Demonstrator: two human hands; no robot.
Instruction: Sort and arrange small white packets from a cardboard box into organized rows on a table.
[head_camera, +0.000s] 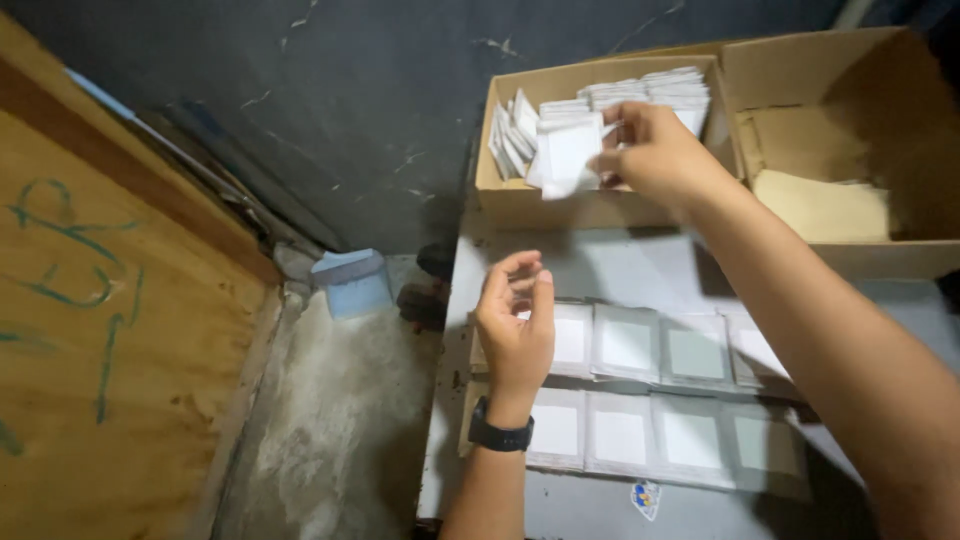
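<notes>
My right hand (650, 150) reaches into a cardboard box (520, 205) at the top and pinches a small white square packet (572, 152), lifting it above several more white packets (655, 88) stacked inside. My left hand (515, 320), with a black watch on the wrist, hovers over the grey table with its fingers curled and apart, holding nothing. Just beside and below it, several flat square packets (625, 345) lie in two rows on the table (600, 265).
A second open cardboard box (900, 130) at the right holds a tan sheet (820, 205). A plywood board (110, 330) with green scrawl leans at the left. A light blue container (352, 282) sits on the concrete floor by the dark wall.
</notes>
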